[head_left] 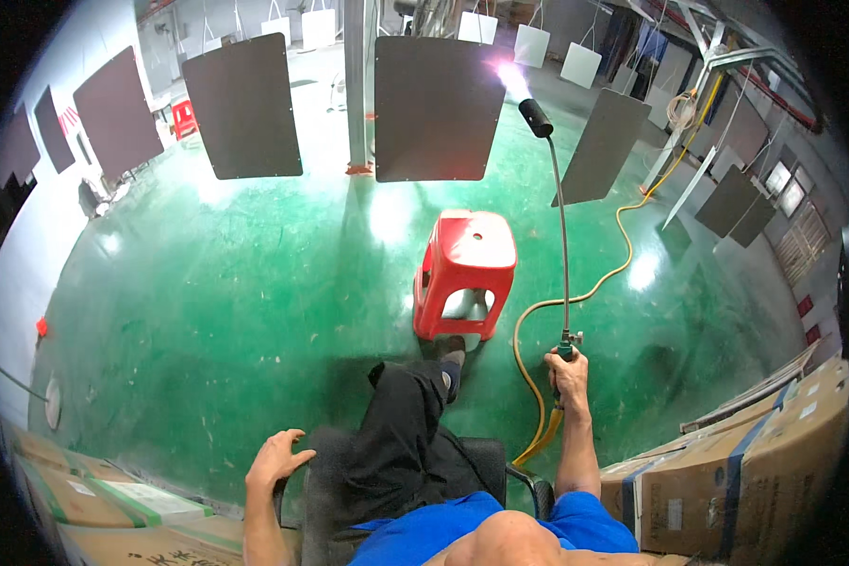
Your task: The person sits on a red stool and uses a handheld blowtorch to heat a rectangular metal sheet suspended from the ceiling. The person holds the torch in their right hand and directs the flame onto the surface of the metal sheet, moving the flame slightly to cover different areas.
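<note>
Head view: my right hand [568, 371] is closed round the torch lance [560, 236], its flame [511, 77] licking the dark hanging panel [437, 106]. My left hand [275, 457] rests open on the chair arm. I judge lingering could scorch the panel; the yellow hose [575, 297] might snag the red stool [465, 274].

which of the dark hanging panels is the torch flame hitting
The big dark panel hanging just above the red stool. The torch in the right hand flares at its upper right corner; the other panels hang clear of it.

One torch [558, 226], one red stool [466, 274], several hanging dark panels [436, 108].
</note>
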`<state>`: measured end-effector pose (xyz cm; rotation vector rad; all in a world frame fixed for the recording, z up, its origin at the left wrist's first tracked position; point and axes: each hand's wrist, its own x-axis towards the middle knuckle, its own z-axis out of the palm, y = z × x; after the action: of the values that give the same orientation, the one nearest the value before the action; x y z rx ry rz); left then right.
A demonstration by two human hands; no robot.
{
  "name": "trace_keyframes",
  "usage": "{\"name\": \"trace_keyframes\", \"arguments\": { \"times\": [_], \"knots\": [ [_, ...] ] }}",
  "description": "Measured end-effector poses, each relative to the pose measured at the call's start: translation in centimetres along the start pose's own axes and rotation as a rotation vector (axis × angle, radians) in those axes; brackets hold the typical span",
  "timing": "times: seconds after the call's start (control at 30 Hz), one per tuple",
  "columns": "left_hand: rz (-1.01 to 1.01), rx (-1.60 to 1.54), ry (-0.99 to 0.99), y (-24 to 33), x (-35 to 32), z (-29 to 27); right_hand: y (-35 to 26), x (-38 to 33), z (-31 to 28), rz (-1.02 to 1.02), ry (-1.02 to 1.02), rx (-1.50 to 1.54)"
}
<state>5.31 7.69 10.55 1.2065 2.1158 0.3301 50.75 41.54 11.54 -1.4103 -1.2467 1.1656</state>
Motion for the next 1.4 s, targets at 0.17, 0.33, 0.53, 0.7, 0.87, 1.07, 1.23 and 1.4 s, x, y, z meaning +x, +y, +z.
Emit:
{"name": "trace_keyframes", "arguments": {
  "times": [0.17, 0.33, 0.53, 0.7, 0.87, 1.07, 1.23, 1.4],
  "knots": [
    [0.023, 0.04, 0.033, -0.2, 1.2, 0.0, -0.8, -0.1, 0.7, -0.034, -0.056, -0.008],
    [-0.052, 0.021, -0.07, -1.9, 1.5, 1.6, -0.9, -0.4, 2.9, -0.081, -0.103, -0.063],
    [-0.05, -0.096, -0.05, -2.6, 1.0, 1.1, -3.6, -1.7, 5.9, -0.031, -0.216, -0.093],
    [-0.018, -0.092, -0.039, -1.6, 1.3, 0.7, -4.0, -2.3, 7.1, -0.133, -0.199, -0.246],
    [-0.048, -0.091, -0.072, -2.6, 0.8, 0.4, -3.4, -3.6, 7.5, -0.117, -0.244, -0.386],
    [-0.094, -0.132, -0.076, -4.4, 2.1, 0.6, -0.5, -5.7, 4.3, -0.012, -0.288, -0.427],
    [-0.112, -0.127, -0.067, -5.4, 2.7, 0.7, 3.7, -5.9, 0.4, 0.082, -0.248, -0.425],
    [-0.164, -0.108, -0.067, -4.6, 2.3, 0.2, 5.4, -6.8, -2.7, 0.139, -0.13, -0.357]
  ]
}}
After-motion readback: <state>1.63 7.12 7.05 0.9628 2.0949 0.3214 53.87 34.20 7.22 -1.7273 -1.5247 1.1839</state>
